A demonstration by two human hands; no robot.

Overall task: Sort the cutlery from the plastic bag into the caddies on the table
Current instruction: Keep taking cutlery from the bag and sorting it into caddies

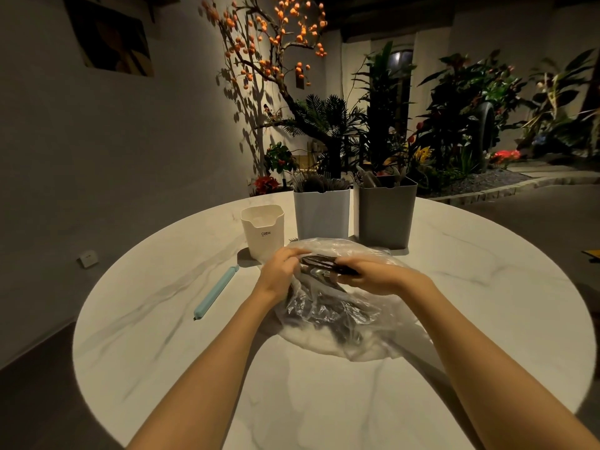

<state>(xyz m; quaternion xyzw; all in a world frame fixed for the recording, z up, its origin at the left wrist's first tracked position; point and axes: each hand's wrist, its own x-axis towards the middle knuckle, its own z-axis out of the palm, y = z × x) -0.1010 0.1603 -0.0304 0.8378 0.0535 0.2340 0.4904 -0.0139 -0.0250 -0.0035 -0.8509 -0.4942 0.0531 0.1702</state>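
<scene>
head view: a person works at the mouth of a clear plastic bag (341, 306) lying crumpled on a round marble table (487, 303), sorting cutlery into three caddies ranged along the far edge.

the left hand (279, 271) has its fingers curled at the bag's upper lip, apparently pinching the film to keep the opening wide. the right hand (367, 274), just beside it, has its fingers closed round a dark bundle of cutlery (328, 264) at the bag's mouth; a spoon bowl shows pale beneath. whether that grip is through the plastic or on bare handles cannot be told.

the bag lies on its side with its mouth toward the caddies, likely so pieces can be drawn out and passed forward in a short reach. more dark handles show through the film nearer the person, so the job looks well short of done.

the white caddy (321, 216) and the grey caddy (386, 216) stand side by side just beyond the bag, each already bristling with utensils. the smaller cream caddy (262, 228), to their left, shows no cutlery above its rim.

a pale blue sealing clip (216, 292) lies apart on the left, presumably taken off the bag and set out of the way.
</scene>
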